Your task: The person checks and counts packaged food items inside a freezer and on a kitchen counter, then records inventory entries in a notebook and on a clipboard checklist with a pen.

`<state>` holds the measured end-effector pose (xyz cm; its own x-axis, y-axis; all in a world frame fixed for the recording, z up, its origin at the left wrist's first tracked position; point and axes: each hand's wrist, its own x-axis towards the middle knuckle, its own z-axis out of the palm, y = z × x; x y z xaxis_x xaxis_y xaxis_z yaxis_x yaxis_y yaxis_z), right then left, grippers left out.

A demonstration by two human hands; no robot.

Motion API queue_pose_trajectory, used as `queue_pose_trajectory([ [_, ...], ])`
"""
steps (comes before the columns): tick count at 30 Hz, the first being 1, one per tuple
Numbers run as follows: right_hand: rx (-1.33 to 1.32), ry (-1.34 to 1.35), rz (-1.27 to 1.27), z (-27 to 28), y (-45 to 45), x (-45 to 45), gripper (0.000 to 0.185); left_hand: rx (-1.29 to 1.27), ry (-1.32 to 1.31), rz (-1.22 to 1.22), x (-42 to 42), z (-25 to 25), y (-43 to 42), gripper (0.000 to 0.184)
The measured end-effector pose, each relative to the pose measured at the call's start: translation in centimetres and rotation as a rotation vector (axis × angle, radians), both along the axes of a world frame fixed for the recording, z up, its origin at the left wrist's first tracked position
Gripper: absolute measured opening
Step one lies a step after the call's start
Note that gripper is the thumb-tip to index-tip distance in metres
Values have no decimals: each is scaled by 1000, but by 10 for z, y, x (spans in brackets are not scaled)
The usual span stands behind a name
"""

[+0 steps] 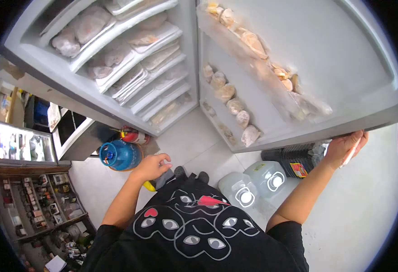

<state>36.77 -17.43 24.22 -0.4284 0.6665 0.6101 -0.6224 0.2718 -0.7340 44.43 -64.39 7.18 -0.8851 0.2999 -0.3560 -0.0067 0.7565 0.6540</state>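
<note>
An upright freezer stands open before me, its shelves [160, 65] stacked with white trays of frosted, wrapped food. The freezer door [335, 59] is swung out to the right, and its racks hold several pale bagged lumps [226, 93]. At the door's outer edge is my right hand [342, 152], its fingers closed around a pale, flat thing [351, 153] whose kind I cannot make out. My left hand [151, 167] hangs in front of my body, fingers loosely bent and apart, with nothing seen in it. It is nearest to a blue gas cylinder [119, 155].
A red fire extinguisher [134, 135] stands beside the cylinder. Two clear water jugs [240, 192] and a stack of black containers [294, 158] sit on the floor below the door. Shelves with small goods [42, 201] line the left side.
</note>
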Motion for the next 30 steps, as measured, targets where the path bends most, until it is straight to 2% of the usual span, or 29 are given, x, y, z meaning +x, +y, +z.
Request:
queue_pose_trajectory([
  [2, -55, -28, -3, -3, 6, 0, 43, -7, -3, -6, 0, -7, -2, 24],
  [5, 62, -2, -24, -8, 17, -6, 46, -23, -37, -14, -4, -10, -2, 24],
  [10, 35, -19, -53, -9, 21, -11, 47, -51, -96, 0, -8, -16, -2, 24],
  [16, 39, -54, -67, -16, 35, -19, 47, -2, -183, 297, -16, -41, -11, 30],
  [17, 14, -103, -72, -14, 36, -17, 46, 93, -217, 358, -14, -55, -17, 31],
  [19, 141, -102, -190, -9, 32, -9, 43, 283, -281, 478, -12, -71, -23, 34],
  [20, 295, -56, -302, -8, 23, -3, 40, 469, -422, 560, -10, -80, -27, 36],
  [21, 451, -8, -414, -7, 9, 4, 38, 526, -445, 613, -12, -80, -26, 37],
  [23, 533, 206, -445, -16, -31, 27, 34, 642, -486, 720, -14, -81, -21, 40],
  [25, 595, 73, -297, -65, -56, 55, 32, 751, -602, 767, -19, -74, -16, 37],
  [26, 576, -43, 91, -73, -91, 56, 28, 804, -658, 785, -24, -71, -13, 36],
  [27, 662, -347, 184, -84, -117, 59, 26, 845, -692, 783, -29, -71, -10, 35],
  [28, 770, -707, 321, -103, -137, 64, 35, 885, -729, 776, -32, -73, -6, 34],
  [29, 353, -784, 655, -138, -163, 65, 42, 925, -769, 766, -38, -75, -1, 33],
  [30, 379, -875, 705, -162, -186, 70, 52, 884, -756, 776, -43, -65, 10, 31],
])
